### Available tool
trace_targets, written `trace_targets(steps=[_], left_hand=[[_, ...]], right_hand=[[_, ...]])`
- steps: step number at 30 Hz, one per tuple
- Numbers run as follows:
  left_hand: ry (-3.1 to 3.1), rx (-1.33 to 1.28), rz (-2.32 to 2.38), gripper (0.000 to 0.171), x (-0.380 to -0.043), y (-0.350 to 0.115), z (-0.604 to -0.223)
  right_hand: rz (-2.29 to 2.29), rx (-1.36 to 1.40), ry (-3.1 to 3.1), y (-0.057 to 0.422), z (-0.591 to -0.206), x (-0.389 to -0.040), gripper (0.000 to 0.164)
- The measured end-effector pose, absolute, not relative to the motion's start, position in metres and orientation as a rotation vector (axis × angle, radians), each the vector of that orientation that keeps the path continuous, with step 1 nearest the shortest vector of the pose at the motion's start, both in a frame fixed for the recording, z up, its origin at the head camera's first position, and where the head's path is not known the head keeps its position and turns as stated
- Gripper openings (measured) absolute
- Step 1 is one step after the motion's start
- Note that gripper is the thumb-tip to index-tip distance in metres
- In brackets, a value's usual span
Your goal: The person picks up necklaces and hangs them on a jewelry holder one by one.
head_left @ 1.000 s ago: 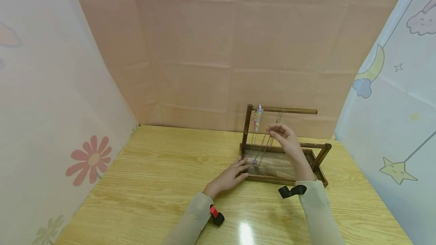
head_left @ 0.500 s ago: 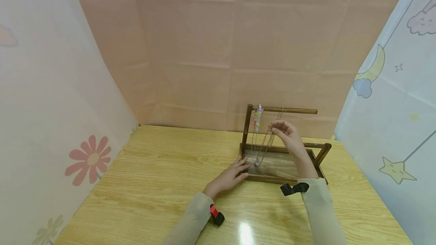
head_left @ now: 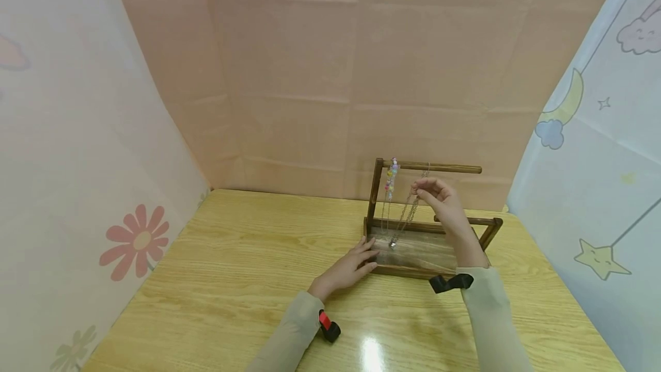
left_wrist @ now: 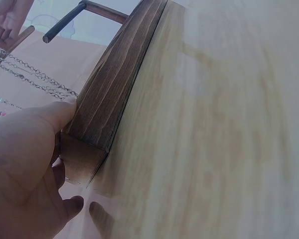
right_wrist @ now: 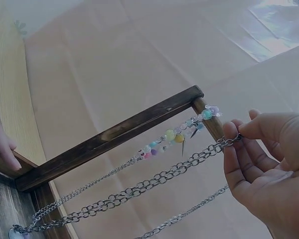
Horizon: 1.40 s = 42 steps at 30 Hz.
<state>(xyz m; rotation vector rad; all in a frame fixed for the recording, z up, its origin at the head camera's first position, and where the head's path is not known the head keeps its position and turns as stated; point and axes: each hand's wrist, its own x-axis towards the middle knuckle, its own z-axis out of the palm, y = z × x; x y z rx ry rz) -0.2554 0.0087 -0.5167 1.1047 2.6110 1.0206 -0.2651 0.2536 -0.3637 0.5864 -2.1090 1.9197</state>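
Note:
My right hand (head_left: 445, 206) pinches a silvery chain necklace (right_wrist: 134, 191) between thumb and fingertips, close below the upper bar (head_left: 459, 169) of a dark wooden jewelry stand (head_left: 374, 194). The chain slants down to a pale pendant (head_left: 392, 245) low over the stand's tray (head_left: 423, 252). A bead necklace (head_left: 389, 179) with pastel beads hangs at the bar's left end. Another chain (right_wrist: 189, 211) hangs from the bar, partly hidden behind my right hand. With fingers spread, my left hand (head_left: 345, 268) rests on the tray's left end, its thumb at the front wall (left_wrist: 119, 74).
A shorter, lower bar (head_left: 477, 221) juts left from the stand's right side, behind my right wrist. The stand is on a light wooden table (head_left: 232, 268). A plain peach backdrop (head_left: 289, 85) is behind it, with printed cloth (head_left: 609, 159) at the sides.
My right hand has moved right and slightly up with the chain, and the pendant has shifted a little right and up over the tray. The left hand has stayed in place.

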Motion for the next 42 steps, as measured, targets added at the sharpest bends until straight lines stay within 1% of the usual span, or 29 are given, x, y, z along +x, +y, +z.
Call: trace_targets(steps=[10, 16, 23, 33, 42], left_hand=[[2.608, 1.117, 1.016, 0.05, -0.256, 0.008, -0.517], [2.606, 1.123, 1.025, 0.049, -0.256, 0.009, -0.516], [2.623, 1.136, 1.021, 0.05, -0.256, 0.009, -0.517], [2.614, 1.133, 1.028, 0.051, -0.257, 0.009, -0.517], [2.626, 1.141, 1.024, 0.051, -0.256, 0.009, -0.516]], right_hand=[[1.903, 0.601, -2.098, 0.262, -0.357, -0.265, 0.032], [1.912, 0.632, -2.069, 0.266, -0.353, -0.265, 0.028], [1.874, 0.618, -2.056, 0.271, -0.35, -0.266, 0.029], [1.914, 0.667, -2.002, 0.276, -0.34, -0.265, 0.024], [1.877, 0.657, -2.011, 0.282, -0.333, -0.265, 0.027]])
